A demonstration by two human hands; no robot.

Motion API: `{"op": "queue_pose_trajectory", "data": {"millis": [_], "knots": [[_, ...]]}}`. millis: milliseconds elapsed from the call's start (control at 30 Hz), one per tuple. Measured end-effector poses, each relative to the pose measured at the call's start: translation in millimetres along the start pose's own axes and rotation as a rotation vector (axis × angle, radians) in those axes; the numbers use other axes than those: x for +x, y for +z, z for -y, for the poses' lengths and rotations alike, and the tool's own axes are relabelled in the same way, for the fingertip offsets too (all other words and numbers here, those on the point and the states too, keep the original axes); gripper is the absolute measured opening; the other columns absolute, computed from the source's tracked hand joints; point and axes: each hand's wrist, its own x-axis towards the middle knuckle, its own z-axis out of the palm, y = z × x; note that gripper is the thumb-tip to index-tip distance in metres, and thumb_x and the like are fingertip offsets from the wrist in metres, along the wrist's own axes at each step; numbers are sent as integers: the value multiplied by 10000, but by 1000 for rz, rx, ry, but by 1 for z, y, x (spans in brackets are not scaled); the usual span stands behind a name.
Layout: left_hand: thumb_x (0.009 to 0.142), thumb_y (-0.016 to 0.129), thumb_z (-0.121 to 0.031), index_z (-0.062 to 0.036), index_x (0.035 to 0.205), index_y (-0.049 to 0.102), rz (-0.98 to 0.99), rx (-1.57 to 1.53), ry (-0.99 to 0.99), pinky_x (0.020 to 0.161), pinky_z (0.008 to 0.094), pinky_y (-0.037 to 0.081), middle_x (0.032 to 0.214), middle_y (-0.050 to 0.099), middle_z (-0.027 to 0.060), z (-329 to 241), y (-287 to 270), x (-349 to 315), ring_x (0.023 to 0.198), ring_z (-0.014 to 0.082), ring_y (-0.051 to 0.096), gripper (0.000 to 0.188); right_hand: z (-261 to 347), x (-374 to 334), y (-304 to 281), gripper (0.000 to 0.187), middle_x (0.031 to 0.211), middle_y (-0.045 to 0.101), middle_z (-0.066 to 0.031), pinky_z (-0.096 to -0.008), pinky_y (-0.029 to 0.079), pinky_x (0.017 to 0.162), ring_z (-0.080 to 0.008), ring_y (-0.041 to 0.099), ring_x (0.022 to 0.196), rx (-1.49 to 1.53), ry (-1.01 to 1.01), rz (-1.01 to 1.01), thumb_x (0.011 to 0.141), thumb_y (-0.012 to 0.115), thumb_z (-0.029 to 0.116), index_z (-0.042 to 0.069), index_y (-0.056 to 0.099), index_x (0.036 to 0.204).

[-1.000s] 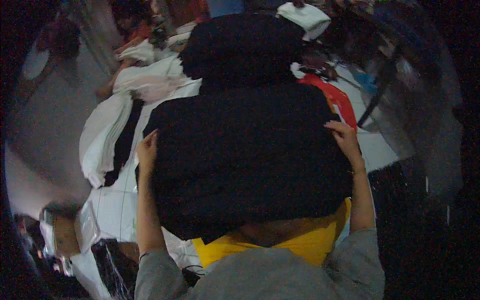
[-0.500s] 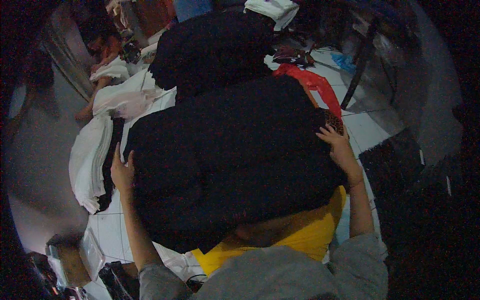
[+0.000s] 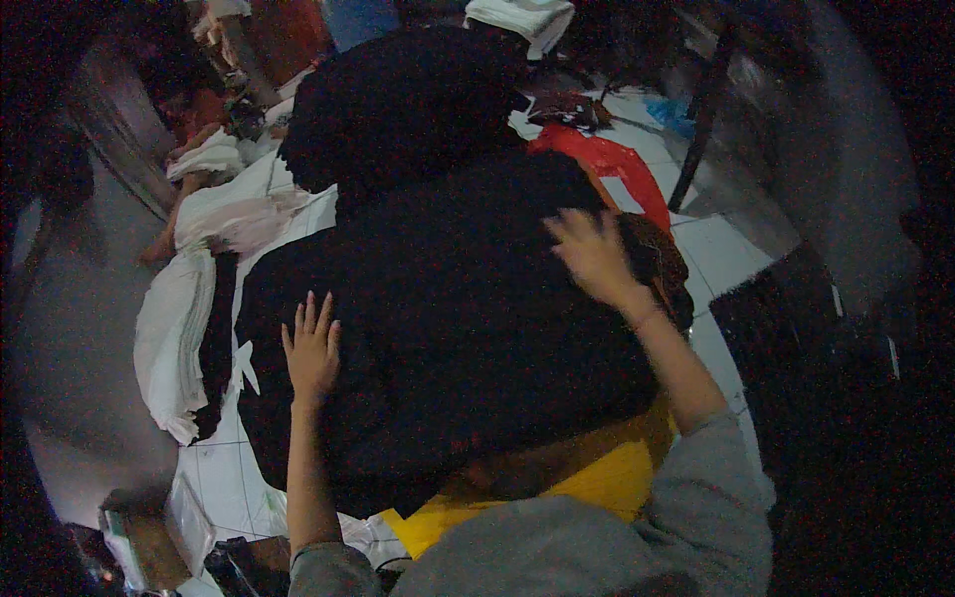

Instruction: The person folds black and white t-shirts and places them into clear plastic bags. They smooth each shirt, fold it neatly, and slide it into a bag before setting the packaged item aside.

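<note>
A large piece of black cloth [image 3: 458,338] lies spread in front of me, its folds hard to make out in the dim light. On its left part rests my left hand [image 3: 313,360], flat with the fingers apart. My right hand [image 3: 594,257] is over the upper right part of the cloth, fingers spread and somewhat blurred; whether it touches cannot be told. Neither hand grips anything. Below the cloth's near edge, yellow fabric [image 3: 607,478] shows across my lap. A brown patterned cloth [image 3: 662,261] sticks out at the right edge.
Beyond lies a heap of black cloth [image 3: 398,109]. A stack of white cloth [image 3: 177,343] lies on the left, with pale cloth [image 3: 234,214] above it. A red plastic-looking piece [image 3: 622,164] is at the upper right. White tiles [image 3: 731,249] show on the floor. A cardboard box [image 3: 149,542] stands lower left.
Both hands have moved inward from the black cloth's side edges onto its top, the right one also farther away. More of the brown patterned cloth shows at the right.
</note>
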Motion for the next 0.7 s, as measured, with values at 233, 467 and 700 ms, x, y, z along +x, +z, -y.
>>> {"op": "queue_pose_trajectory", "data": {"millis": [233,467,700], "knots": [[990,387,-356,-224,1422,401,-273,370,-56,1112,568,158,1505,328,70,-35,-16,-11,1365,295,329,452,-92,-1,-7,502,995,646,-139,-408,459,824,-300,606,944,641,442,-75,816,675,470,9,625,1006],[960,443,-345,-133,1403,413,-50,-191,158,1126,526,178,1507,297,121,-103,-18,-54,1380,349,280,493,-99,-51,-10,547,1163,634,-162,-370,461,893,-266,609,1026,991,671,280,858,667,402,-20,586,1197],[969,415,-405,-199,1470,296,-27,-247,264,1135,552,124,1542,224,98,-126,-41,-64,1409,320,224,555,-36,-63,-62,547,1379,464,-162,-351,354,1051,-263,473,1241,907,548,-37,922,598,240,3,416,1380]]}}
